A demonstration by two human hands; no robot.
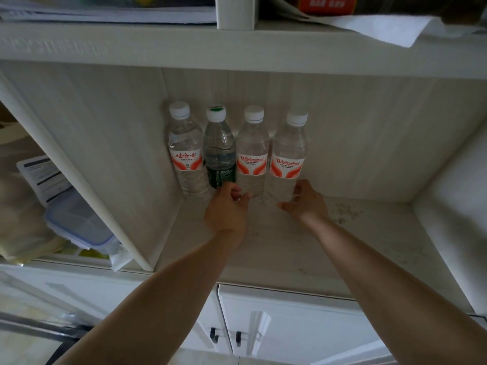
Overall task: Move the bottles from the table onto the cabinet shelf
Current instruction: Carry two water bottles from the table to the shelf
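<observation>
Head view: my right hand [303,200] grips the end bottle [287,159], my left hand [228,204] loosely curls at the green bottle [220,151]; a nudge could topple the row.

Four bottles [237,151] in row at shelf [303,248] back-left; hands [266,206] before them.

Leftmost bottle [187,151]: red-and-white label, red Chinese characters "娃哈哈"; smaller print beneath illegible. Third bottle [252,154] and fourth bottle [288,156]: same style of label, red "Wahaha", two small lines under it unreadable. Green-label bottle [220,151]: white lettering on label and cap too blurred to read. Red box [326,5] on upper shelf: white characters, illegible.
</observation>
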